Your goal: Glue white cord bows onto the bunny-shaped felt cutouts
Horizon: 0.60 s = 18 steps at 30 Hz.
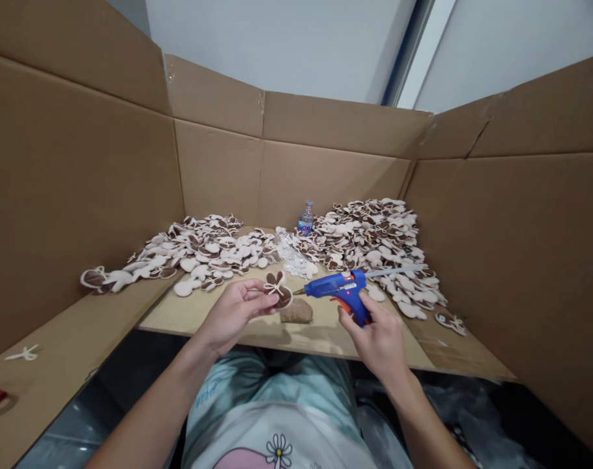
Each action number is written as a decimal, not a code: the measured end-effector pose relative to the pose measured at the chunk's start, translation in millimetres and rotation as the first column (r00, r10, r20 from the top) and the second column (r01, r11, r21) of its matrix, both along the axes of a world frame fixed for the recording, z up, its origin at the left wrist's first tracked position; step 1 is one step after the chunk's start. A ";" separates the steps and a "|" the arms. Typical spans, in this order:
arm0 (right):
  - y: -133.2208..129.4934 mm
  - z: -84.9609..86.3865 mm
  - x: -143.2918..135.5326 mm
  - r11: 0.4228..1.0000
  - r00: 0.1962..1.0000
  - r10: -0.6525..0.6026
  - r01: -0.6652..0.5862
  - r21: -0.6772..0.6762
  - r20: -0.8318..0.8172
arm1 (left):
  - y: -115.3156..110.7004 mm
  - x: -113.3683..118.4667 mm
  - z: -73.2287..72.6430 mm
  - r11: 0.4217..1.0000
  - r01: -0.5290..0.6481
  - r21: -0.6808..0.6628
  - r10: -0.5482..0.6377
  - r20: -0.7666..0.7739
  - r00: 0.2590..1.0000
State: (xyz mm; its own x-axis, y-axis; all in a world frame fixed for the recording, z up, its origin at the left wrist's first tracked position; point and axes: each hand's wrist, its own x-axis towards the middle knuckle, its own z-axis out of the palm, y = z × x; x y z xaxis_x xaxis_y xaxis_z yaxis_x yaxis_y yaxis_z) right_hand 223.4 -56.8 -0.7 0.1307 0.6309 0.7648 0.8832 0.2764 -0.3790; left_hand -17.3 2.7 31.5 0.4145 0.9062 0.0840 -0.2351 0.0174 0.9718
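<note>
The tabletop (pixel 257 331) has its near edge just in front of the person's lap, with a bare strip running along it below the heaps. Cardboard walls (pixel 335 176) close off the left, far and right sides, so the open side is the near one. Over that strip, the left hand (pixel 235 311) pinches a brown-and-white rabbit-shaped patch (pixel 285 298) between thumb and fingers, while the right hand (pixel 380 335) grips a blue glue gun (pixel 336 285) by its handle. Its nozzle points left, right at the patch's edge; whether they touch cannot be told. A brown pad (pixel 296 312) lies beneath. The gun's glue stick (pixel 397 270) reaches back towards the right heap (pixel 375 234), the taller one. The left heap (pixel 199 244) spreads along the far left; between them are crumpled clear plastic (pixel 294 254) and a bottle (pixel 305 221). A bow (pixel 25 354) lies near left.
</note>
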 end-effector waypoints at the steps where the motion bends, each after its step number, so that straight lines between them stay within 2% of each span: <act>1: 1.9 0.1 2.5 0.999 1.000 -0.018 0.018 -0.030 0.000 | 0.2 -0.2 0.1 1.000 0.000 0.001 0.000 0.001 1.000; 4: 11.4 -1.7 13.6 0.970 0.998 -0.068 0.065 -0.234 -0.007 | 1.8 -0.9 -0.5 1.000 -0.007 0.000 0.007 0.001 1.000; 7: 25.4 -11.0 25.7 0.862 0.994 -0.105 0.072 -0.502 -0.038 | 6.5 -1.8 -3.0 1.000 -0.030 0.008 0.030 -0.027 0.999; 9: 34.3 -21.3 31.3 0.787 0.989 -0.130 0.063 -0.614 -0.065 | 11.5 -3.0 -5.4 0.997 -0.062 0.034 0.064 -0.056 0.996; 11: 40.6 -31.7 34.1 0.745 0.986 -0.152 0.065 -0.664 -0.075 | 17.5 -5.0 -7.9 0.993 -0.103 0.062 0.107 -0.075 0.991; 14: 43.0 -40.7 35.8 0.716 0.981 -0.180 0.083 -0.694 -0.069 | 26.5 -9.7 -10.4 0.985 -0.149 0.090 0.157 -0.086 0.984; 18: 36.9 -35.3 38.9 0.701 0.978 -0.199 0.100 -0.706 -0.058 | 33.6 -16.2 -10.6 0.960 -0.277 0.038 0.278 -0.033 0.960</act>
